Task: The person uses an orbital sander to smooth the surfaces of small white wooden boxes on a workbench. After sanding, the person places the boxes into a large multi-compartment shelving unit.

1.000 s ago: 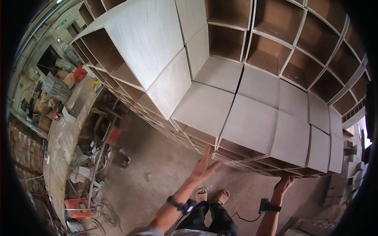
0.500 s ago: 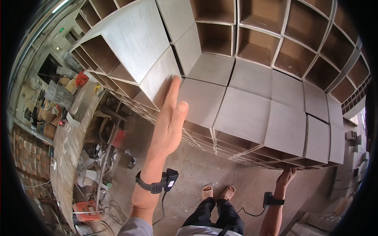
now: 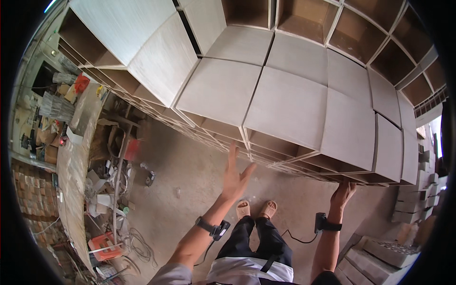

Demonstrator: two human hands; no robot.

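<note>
Stacked grey-white wooden boxes [image 3: 290, 107] with open fronts form a wall in front of me, their flat tops at about waist height or higher. My left hand [image 3: 235, 175] is off the boxes, just short of their open fronts, its fingers spread and nothing in it. To the right, my right hand [image 3: 343, 194] is up against the lower front edge of a box [image 3: 349, 128], fingers curled at the edge and partly hidden by it. Taller boxes [image 3: 161, 59] rise at the left.
Behind the low row stand more open boxes [image 3: 356, 33] with brown insides. A long worktable [image 3: 76, 156] runs along the left, with clutter, a red crate [image 3: 103, 245] and coiled cable [image 3: 140, 244] near it. Grey blocks [image 3: 384, 254] lie at the lower right. Concrete floor [image 3: 183, 190] surrounds my feet.
My left hand has come off the side of the taller box at the left and moved down and right. The right hand stays at the box edge. The view has shifted.
</note>
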